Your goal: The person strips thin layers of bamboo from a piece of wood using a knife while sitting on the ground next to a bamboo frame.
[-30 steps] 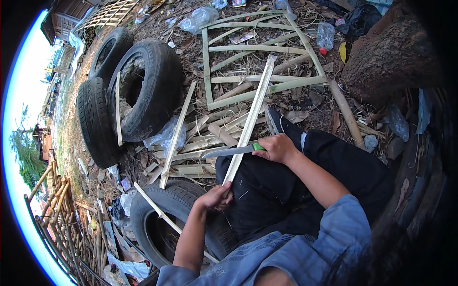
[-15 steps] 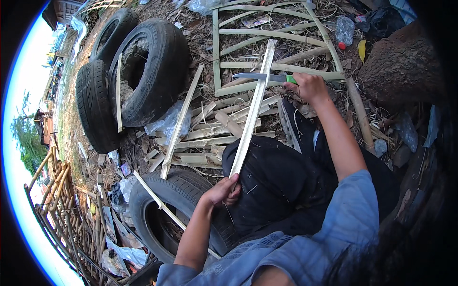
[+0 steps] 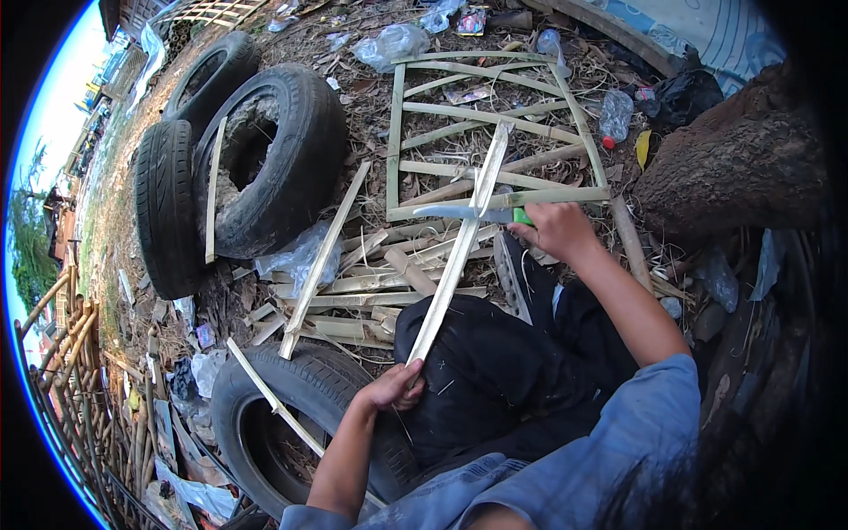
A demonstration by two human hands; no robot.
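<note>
My left hand (image 3: 395, 386) grips the lower end of a long split bamboo strip (image 3: 450, 281), beside my knee in black trousers. The strip slants up and away, its pale inner face showing. My right hand (image 3: 558, 230) is closed around the green handle of a knife (image 3: 449, 212). Its blade points left and lies across the strip's upper part, touching or very close to it. Beyond the knife, a flat bamboo frame (image 3: 395, 132) with slanting crosspieces lies on the ground. Split bamboo pieces (image 3: 367, 300) are heaped just left of my knee.
Several old tyres (image 3: 309, 159) stand at the left, and another tyre (image 3: 231, 389) lies near my left forearm. Bamboo strips lean on them. A tree trunk (image 3: 733, 159) rises at the right. Plastic bags (image 3: 393, 46), a bottle (image 3: 616, 115) and bamboo poles (image 3: 75, 371) lie around.
The knife has slid along the strip a little toward my left hand. My view has tilted upward, so the scene sits lower. Both hands keep their holds.
</note>
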